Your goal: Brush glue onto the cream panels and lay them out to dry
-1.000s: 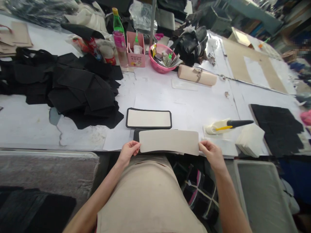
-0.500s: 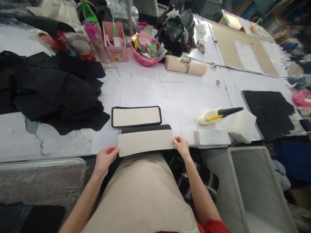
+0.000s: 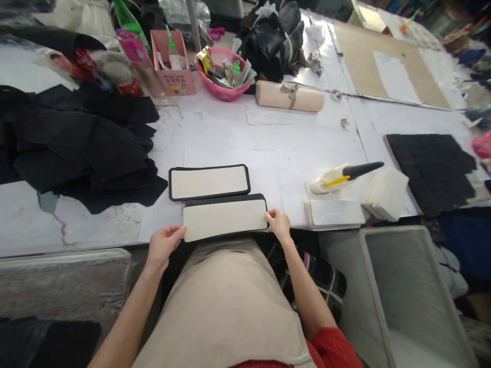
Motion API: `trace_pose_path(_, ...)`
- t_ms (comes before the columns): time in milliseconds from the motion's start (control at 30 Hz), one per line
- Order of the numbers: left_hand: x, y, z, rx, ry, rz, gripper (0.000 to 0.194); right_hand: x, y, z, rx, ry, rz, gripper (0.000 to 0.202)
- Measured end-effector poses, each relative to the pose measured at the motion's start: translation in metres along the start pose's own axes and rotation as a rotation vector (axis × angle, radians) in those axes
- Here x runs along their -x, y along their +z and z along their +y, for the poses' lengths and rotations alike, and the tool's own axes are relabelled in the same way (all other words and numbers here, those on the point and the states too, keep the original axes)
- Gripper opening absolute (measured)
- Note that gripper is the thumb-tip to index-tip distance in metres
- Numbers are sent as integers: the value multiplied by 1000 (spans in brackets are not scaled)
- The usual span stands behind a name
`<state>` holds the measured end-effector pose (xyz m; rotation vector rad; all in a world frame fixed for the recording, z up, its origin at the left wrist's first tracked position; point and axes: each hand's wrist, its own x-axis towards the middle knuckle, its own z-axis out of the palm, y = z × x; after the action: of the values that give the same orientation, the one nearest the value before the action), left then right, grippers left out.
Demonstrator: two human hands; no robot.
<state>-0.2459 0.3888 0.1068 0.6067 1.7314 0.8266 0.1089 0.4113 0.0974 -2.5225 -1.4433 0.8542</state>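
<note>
A cream rectangular panel [image 3: 225,221] with rounded corners is held by its two short ends at the table's front edge. My left hand [image 3: 164,245] pinches its left end, and my right hand [image 3: 279,223] pinches the right end. Under the panel lies a slightly larger black panel [image 3: 245,198], its dark border showing along the back and right side. Whether the two touch everywhere I cannot tell. Just behind sits another cream panel [image 3: 209,182] on a black backing, with an even black border all round.
A heap of black pieces [image 3: 84,148] covers the left. To the right are stacked white panels [image 3: 333,212], a black-handled brush [image 3: 360,170], white pieces [image 3: 385,194] and a black stack [image 3: 429,171]. Behind stand a pink basin [image 3: 222,92] and a beige roll [image 3: 274,96]. A grey bin [image 3: 410,286] stands below right.
The cream panel has moved back over the black panel, whose border now shows at the right side too. Both hands have moved with it. The whole view has shifted slightly.
</note>
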Motion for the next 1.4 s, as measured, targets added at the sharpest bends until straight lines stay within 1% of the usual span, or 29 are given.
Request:
trace_pose_path(233,-9,1,-7,1,-7,5,46,-3,-4,-6,26,24,-33,19)
trace_pose_path(633,-16,4,-14,-47,30,34,43,-10,1,-2,37,13,-32,20)
trace_pose_path(733,-19,3,-18,-115,56,61,42,-10,2,-1,46,6,-22,21)
trace_pose_path(900,-23,4,-21,-296,169,98,36,-11,3,0,84,-27,-22,22)
trace_pose_path(1000,-25,5,-21,-415,213,112,33,-13,4,2,92,-25,-14,22)
trace_pose_path(1133,-26,6,-20,-515,207,140,30,-17,7,4,97,-40,-25,24)
trace_pose_path(1400,-24,9,-14,-578,161,123,27,-20,8,7,93,-19,-13,26)
